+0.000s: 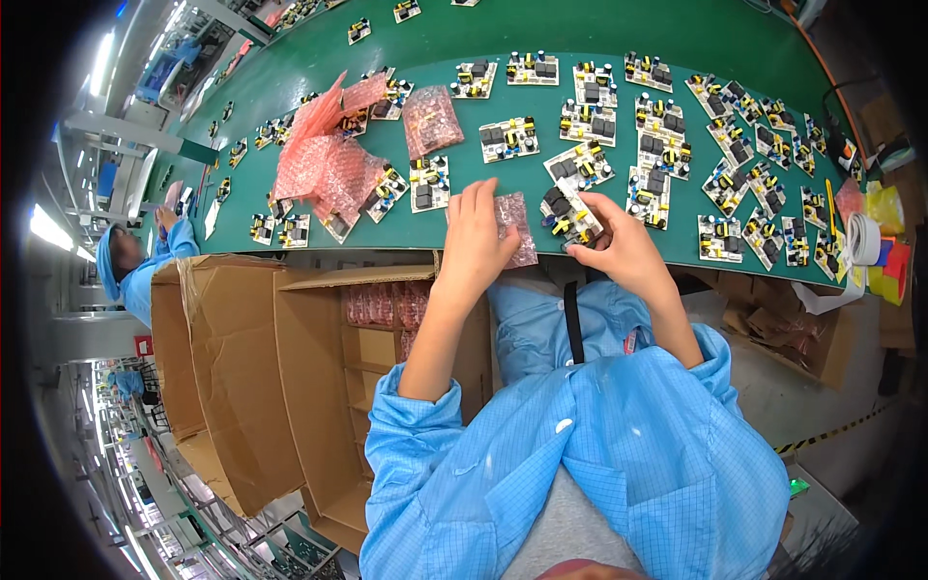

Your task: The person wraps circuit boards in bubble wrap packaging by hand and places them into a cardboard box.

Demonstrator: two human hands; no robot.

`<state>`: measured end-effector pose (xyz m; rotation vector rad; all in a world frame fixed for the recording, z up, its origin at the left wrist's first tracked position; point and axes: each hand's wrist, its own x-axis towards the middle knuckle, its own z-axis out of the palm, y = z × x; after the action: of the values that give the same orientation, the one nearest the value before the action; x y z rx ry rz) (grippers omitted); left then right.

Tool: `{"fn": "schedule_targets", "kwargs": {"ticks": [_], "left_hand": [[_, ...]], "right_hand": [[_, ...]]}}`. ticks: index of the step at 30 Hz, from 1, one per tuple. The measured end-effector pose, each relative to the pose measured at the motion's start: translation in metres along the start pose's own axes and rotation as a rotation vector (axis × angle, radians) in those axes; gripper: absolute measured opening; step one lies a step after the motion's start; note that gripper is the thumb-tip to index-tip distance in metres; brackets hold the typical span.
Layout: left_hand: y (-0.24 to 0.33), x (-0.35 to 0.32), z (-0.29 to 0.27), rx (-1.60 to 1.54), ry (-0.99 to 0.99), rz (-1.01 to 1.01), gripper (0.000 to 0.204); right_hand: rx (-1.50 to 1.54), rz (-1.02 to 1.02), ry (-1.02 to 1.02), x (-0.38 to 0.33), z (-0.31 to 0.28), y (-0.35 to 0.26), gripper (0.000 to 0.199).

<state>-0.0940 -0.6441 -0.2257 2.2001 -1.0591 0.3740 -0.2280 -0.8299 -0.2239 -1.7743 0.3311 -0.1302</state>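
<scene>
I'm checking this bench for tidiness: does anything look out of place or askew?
Mainly the crumpled pink bubble-wrap heap on the left of the green bench: it partly hides some circuit boards, while most others lie uncovered. No spill shows; the boards appear too small to judge damage.

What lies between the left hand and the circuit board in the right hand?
A pink bubble-wrap pouch lies between the left hand and circuit board, as the head view shows.

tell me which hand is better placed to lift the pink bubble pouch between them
Left, most likely: the left hand already has its thumb at the pink bubble pouch, while the right hand is occupied gripping a circuit board.
</scene>
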Motion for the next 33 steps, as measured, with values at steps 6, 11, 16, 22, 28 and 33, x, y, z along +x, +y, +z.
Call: {"fn": "schedule_targets", "kwargs": {"ticks": [6,11,16,22,28,33], "left_hand": [[0.009,0.025,-0.025,0.250,-0.122,0.061,0.019],[0.034,0.029,-0.038,0.297,0.300,0.158,0.018],[0.026,0.001,-0.012,0.109,-0.182,0.035,0.017],[0.016,0.004,-0.003,0.028,-0.154,-0.051,0.015],[0.006,0.003,0.017,-0.062,-0.184,-0.195,0.009],[0.004,0.003,0.017,-0.071,-0.151,-0.180,0.010]], "right_hand": [[-0.059,-0.001,0.010,-0.001,-0.001,0.000,0.072],[-0.118,-0.103,0.134,-0.009,0.009,0.003,0.081],[0.078,-0.089,0.184,-0.006,0.014,0.014,0.076],[0.130,-0.024,0.117,-0.006,0.007,0.014,0.078],[0.239,-0.041,0.187,-0.003,0.016,0.018,0.080],[0.336,-0.035,0.197,-0.002,0.014,0.017,0.067]]}}
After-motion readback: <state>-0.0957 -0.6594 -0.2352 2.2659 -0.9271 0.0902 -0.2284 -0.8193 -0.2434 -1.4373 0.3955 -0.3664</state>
